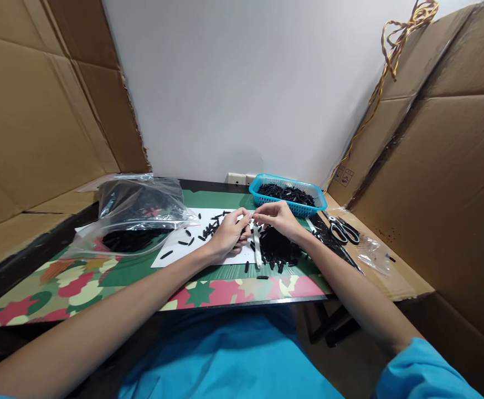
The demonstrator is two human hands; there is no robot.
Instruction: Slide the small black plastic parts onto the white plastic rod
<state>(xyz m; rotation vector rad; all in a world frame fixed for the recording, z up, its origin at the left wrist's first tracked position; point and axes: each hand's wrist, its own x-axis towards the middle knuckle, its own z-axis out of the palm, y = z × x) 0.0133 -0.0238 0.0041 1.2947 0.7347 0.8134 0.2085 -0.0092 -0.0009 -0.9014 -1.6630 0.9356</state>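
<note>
My left hand (230, 234) is closed over the white sheet (175, 244), its thumb and forefinger pinched and the other fingers curled in. Close beside it, my right hand (280, 219) pinches with thumb and forefinger near the left fingertips. What lies between the fingers is too small to make out. Small black elongated pieces (211, 228) are scattered on the sheet by my left hand. Under my right wrist lies a dense heap of similar black pieces (279, 249). A narrow white strip (258, 252) stands between sheet and heap.
A blue basket (322, 203) of black pieces sits at the back. Clear plastic bags (142, 205) lie at the left, one with black contents. Scissors (339, 230) rest at the right beside a small clear bag (372, 255). Cardboard walls (445, 160) flank the table.
</note>
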